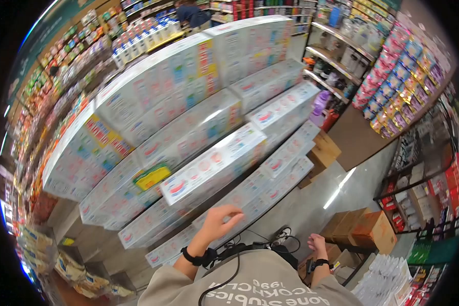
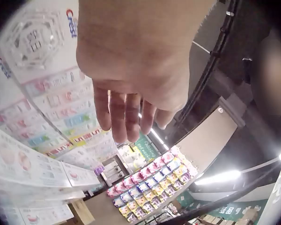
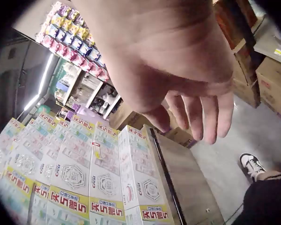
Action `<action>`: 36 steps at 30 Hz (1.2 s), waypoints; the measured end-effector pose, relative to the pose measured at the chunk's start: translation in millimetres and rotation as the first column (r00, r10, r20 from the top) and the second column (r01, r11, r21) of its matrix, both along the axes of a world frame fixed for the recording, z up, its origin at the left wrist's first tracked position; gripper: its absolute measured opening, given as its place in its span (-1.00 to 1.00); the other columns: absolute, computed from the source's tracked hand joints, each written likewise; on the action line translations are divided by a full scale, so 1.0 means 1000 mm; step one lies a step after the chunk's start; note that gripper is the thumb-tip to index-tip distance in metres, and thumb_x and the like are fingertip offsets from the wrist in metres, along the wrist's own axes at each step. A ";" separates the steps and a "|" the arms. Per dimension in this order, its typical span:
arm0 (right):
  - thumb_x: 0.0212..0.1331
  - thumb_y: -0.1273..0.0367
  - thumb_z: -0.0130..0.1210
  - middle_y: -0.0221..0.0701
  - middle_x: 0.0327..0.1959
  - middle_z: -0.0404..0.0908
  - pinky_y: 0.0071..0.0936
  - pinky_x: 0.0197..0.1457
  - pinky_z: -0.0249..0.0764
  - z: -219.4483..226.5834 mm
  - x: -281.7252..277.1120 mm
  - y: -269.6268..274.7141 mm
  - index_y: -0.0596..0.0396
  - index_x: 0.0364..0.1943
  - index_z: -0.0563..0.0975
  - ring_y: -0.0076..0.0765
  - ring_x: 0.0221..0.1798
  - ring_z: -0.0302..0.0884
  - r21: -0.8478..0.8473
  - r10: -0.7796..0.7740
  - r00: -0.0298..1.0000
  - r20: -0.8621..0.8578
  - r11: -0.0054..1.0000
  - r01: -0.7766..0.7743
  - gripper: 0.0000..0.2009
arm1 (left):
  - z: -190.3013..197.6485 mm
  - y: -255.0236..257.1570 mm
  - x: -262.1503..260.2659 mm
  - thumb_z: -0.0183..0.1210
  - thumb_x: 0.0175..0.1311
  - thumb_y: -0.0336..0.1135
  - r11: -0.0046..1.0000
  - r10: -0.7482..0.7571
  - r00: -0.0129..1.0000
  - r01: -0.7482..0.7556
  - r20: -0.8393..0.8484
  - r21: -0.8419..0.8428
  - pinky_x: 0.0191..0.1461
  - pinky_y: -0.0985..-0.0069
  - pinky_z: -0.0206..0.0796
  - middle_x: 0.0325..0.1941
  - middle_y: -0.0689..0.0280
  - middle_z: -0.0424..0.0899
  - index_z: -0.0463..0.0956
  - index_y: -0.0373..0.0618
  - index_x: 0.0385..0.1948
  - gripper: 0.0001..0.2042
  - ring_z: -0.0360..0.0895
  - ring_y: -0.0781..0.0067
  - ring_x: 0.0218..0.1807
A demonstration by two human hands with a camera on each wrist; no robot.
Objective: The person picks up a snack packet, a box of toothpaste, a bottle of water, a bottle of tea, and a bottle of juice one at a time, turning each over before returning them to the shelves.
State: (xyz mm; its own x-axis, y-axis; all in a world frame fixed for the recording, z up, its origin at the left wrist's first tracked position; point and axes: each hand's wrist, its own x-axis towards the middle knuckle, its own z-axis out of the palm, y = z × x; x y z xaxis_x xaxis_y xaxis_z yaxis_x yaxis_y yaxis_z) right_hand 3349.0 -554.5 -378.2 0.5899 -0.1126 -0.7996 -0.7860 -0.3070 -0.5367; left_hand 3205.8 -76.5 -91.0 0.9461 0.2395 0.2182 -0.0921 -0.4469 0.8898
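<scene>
White Crest toothpaste cartons (image 1: 214, 162) with pink and yellow print are stacked in steps in front of me. Over the lowest step in the head view is my left hand (image 1: 220, 223), its fingers loosely bent and holding nothing. The left wrist view has its fingers hanging down beside a tall carton face (image 2: 35, 40). My right hand (image 1: 317, 243) hangs low by my side, near brown cardboard boxes (image 1: 359, 227), and it is also unoccupied. In the right wrist view its relaxed fingers (image 3: 208, 117) point down, with a row of cartons (image 3: 72, 173) to their left.
A yellow-green tag (image 1: 153, 177) sits on the carton stack. Beyond stands a panel of hanging colourful packets (image 1: 405, 84). Stocked shelves line the aisle, and another person (image 1: 194, 16) is at the far end. A dark cable (image 1: 222, 279) crosses my shirt.
</scene>
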 end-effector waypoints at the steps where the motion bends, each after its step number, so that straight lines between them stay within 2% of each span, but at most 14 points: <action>1: 0.29 0.31 0.19 -0.43 -0.23 0.71 -0.46 -0.38 0.53 -0.009 0.013 -0.009 0.10 0.10 0.61 -0.47 -0.35 0.65 0.041 0.011 0.998 0.068 0.999 -0.014 -0.67 | -0.003 -0.013 0.015 0.30 0.28 -0.37 0.999 -0.003 0.999 0.002 -0.034 -0.038 -0.23 0.49 0.47 -0.36 0.18 0.73 0.67 -0.24 -0.25 -0.86 0.67 0.36 -0.36; 3: 0.28 0.34 0.19 -0.40 -0.33 0.70 -0.50 -0.45 0.49 -0.023 0.033 -0.023 0.16 0.08 0.61 -0.47 -0.42 0.63 0.111 0.033 0.981 0.190 0.992 -0.054 -0.67 | -0.008 -0.043 0.040 0.29 0.32 -0.36 0.993 -0.007 0.993 -0.008 -0.122 -0.116 -0.21 0.49 0.49 -0.34 0.16 0.74 0.68 -0.24 -0.22 -0.85 0.68 0.40 -0.37; 7: 0.29 0.30 0.21 -0.44 -0.22 0.73 -0.47 -0.29 0.56 -0.041 0.094 -0.055 0.11 0.09 0.63 -0.48 -0.28 0.67 0.130 0.294 0.932 0.214 0.937 -0.325 -0.67 | -0.003 -0.114 0.107 0.27 0.35 -0.27 0.991 -0.055 0.962 0.020 -0.266 -0.134 -0.19 0.47 0.48 -0.27 0.18 0.75 0.67 -0.23 -0.14 -0.78 0.69 0.36 -0.26; 10: 0.33 0.30 0.19 -0.42 -0.17 0.73 -0.47 -0.22 0.58 -0.014 0.135 -0.068 0.14 0.11 0.60 -0.48 -0.22 0.67 0.207 0.199 0.950 0.242 0.946 -0.250 -0.66 | 0.034 -0.162 0.156 0.27 0.34 -0.23 0.990 -0.131 0.938 0.141 -0.321 0.008 -0.15 0.43 0.48 -0.22 0.21 0.76 0.66 -0.18 -0.11 -0.76 0.69 0.30 -0.21; 13: 0.36 0.28 0.16 -0.39 -0.10 0.73 -0.46 -0.14 0.57 0.015 0.172 -0.086 0.14 0.14 0.58 -0.47 -0.17 0.67 0.207 0.185 0.950 0.251 0.949 -0.239 -0.65 | 0.018 -0.173 0.192 0.28 0.32 -0.21 0.985 -0.119 0.966 0.144 -0.230 0.092 -0.11 0.39 0.48 -0.17 0.20 0.76 0.67 -0.15 -0.11 -0.76 0.68 0.25 -0.17; 14: 0.36 0.27 0.15 -0.39 -0.08 0.73 -0.46 -0.12 0.57 0.021 0.182 -0.094 0.13 0.15 0.58 -0.46 -0.16 0.67 0.214 0.173 0.948 0.268 0.948 -0.234 -0.65 | 0.012 -0.169 0.204 0.30 0.29 -0.20 0.989 -0.093 0.974 0.116 -0.208 0.097 -0.06 0.34 0.49 -0.12 0.19 0.75 0.66 -0.14 -0.10 -0.74 0.68 0.17 -0.11; 15: 0.37 0.27 0.15 -0.38 -0.06 0.73 -0.46 -0.10 0.57 0.026 0.189 -0.103 0.13 0.16 0.57 -0.45 -0.14 0.67 0.222 0.158 0.947 0.281 0.949 -0.224 -0.64 | 0.017 -0.165 0.216 0.33 0.25 -0.19 0.956 -0.004 0.989 0.048 -0.148 0.291 -0.04 0.31 0.49 -0.10 0.18 0.73 0.66 -0.13 -0.10 -0.72 0.67 0.12 -0.07; 18: 0.38 0.27 0.14 -0.38 -0.03 0.73 -0.46 -0.07 0.57 0.040 0.195 -0.125 0.10 0.17 0.57 -0.43 -0.13 0.67 0.250 0.108 0.955 0.275 0.951 -0.180 -0.65 | 0.048 -0.127 0.261 0.39 0.13 -0.20 0.672 0.217 0.975 -0.114 -0.047 0.731 0.05 0.21 0.48 -0.03 0.18 0.70 0.63 -0.08 -0.03 -0.63 0.62 0.02 0.02; 20: 0.39 0.28 0.13 -0.37 -0.03 0.73 -0.46 -0.06 0.57 0.046 0.206 -0.136 0.09 0.17 0.57 -0.43 -0.13 0.67 0.245 0.094 0.961 0.261 0.956 -0.160 -0.65 | 0.047 -0.077 0.296 0.40 0.09 -0.20 0.599 0.287 0.954 -0.254 0.092 0.759 0.09 0.20 0.47 0.06 0.14 0.66 0.58 -0.08 0.05 -0.55 0.59 0.02 0.08; 22: 0.39 0.28 0.13 -0.36 -0.03 0.73 -0.45 -0.07 0.57 0.046 0.212 -0.144 0.10 0.18 0.56 -0.44 -0.13 0.67 0.232 0.082 0.969 0.234 0.963 -0.138 -0.66 | 0.052 -0.038 0.330 0.45 0.02 -0.14 0.517 0.399 0.915 -0.277 0.059 0.810 0.16 0.17 0.44 0.18 0.11 0.59 0.45 -0.06 0.24 -0.33 0.53 -0.01 0.18; 25: 0.39 0.29 0.13 -0.35 -0.04 0.73 -0.46 -0.08 0.57 0.038 0.231 -0.157 0.10 0.18 0.56 -0.45 -0.13 0.67 0.268 0.048 0.971 0.235 0.957 -0.112 -0.66 | 0.026 0.003 0.364 0.51 -0.11 -0.06 0.415 0.523 0.848 -0.162 -0.089 0.895 0.23 0.11 0.40 0.23 0.07 0.53 0.32 -0.06 0.36 -0.12 0.49 -0.04 0.25; 28: 0.40 0.29 0.13 -0.35 -0.04 0.73 -0.47 -0.09 0.57 0.037 0.262 -0.164 0.09 0.18 0.56 -0.44 -0.12 0.67 0.266 0.017 0.972 0.235 0.960 -0.081 -0.66 | 0.012 0.014 0.382 0.56 -0.25 -0.02 0.435 0.575 0.795 -0.095 -0.195 0.896 0.26 0.03 0.37 0.23 0.05 0.51 0.21 -0.05 0.44 0.05 0.46 -0.05 0.28; 34: 0.41 0.28 0.13 -0.36 -0.03 0.73 -0.48 -0.09 0.56 0.035 0.334 -0.148 0.08 0.16 0.57 -0.44 -0.08 0.66 0.255 0.130 0.960 0.248 0.947 -0.195 -0.68 | 0.029 -0.003 0.411 0.56 -0.34 -0.11 0.638 0.544 0.813 -0.238 -0.209 0.733 0.23 0.02 0.35 0.17 0.06 0.52 0.33 -0.10 0.32 -0.03 0.47 -0.08 0.25; 36: 0.41 0.28 0.13 -0.36 -0.03 0.73 -0.46 -0.07 0.56 0.041 0.363 -0.139 0.08 0.16 0.57 -0.45 -0.07 0.66 0.227 0.180 0.952 0.249 0.944 -0.238 -0.68 | 0.045 -0.018 0.415 0.55 -0.35 -0.13 0.547 0.563 0.818 -0.261 -0.118 0.796 0.21 0.06 0.33 0.13 0.07 0.52 0.36 -0.11 0.28 -0.06 0.48 -0.08 0.21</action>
